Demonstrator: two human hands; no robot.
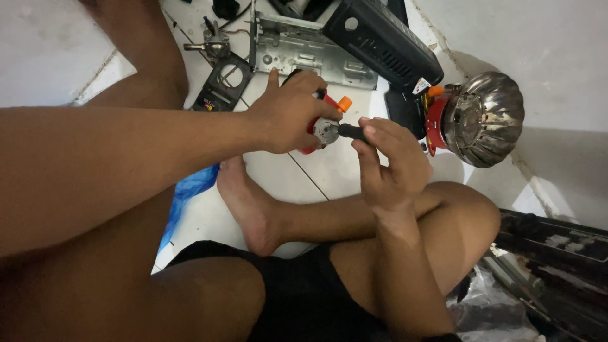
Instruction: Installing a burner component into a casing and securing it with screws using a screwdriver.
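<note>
My left hand (288,113) grips a small red part (320,120) with an orange knob (344,103) and a round grey metal face, held above the white tiled floor. My right hand (389,161) holds a dark-handled tool (350,132) by its fingertips, its tip pressed against the grey metal face. The tool's far end is hidden by my fingers. Both hands hover over my crossed legs and bare foot (250,206).
On the tiles lie a grey metal bracket plate (304,54), a black perforated casing (380,41), a small brass valve piece (215,44) and a black square frame (223,82). A shiny ribbed metal dome with a red base (481,117) sits right. Blue plastic (187,190) lies left.
</note>
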